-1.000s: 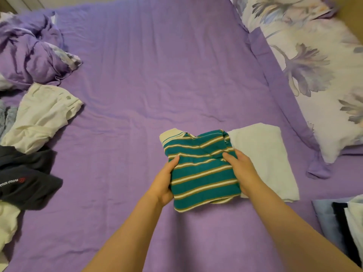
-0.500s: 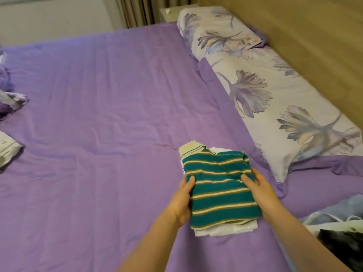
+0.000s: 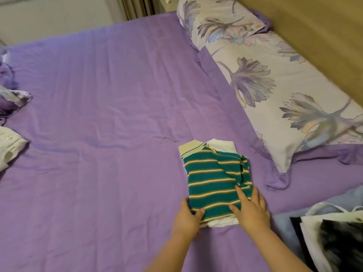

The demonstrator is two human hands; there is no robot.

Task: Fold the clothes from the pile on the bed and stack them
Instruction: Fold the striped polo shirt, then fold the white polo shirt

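- Our left hand (image 3: 187, 217) pinches the striped shirt's (image 3: 214, 182) near corner; our right hand (image 3: 250, 208) presses flat on it.
- Letting go unevenly could, we judge, slide it off the white garment (image 3: 223, 222) beneath, near the bed's (image 3: 117, 114) right side.

Both your forearms reach forward, close together. Your left hand (image 3: 187, 217) has fingers curled, thumb pinching the shirt (image 3: 214, 181) edge. Your right hand (image 3: 252, 210) lies flat, fingers straight, pressing down on it.

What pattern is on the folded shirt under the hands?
Teal with cream and tan horizontal stripes, on the shirt; head view shows it.
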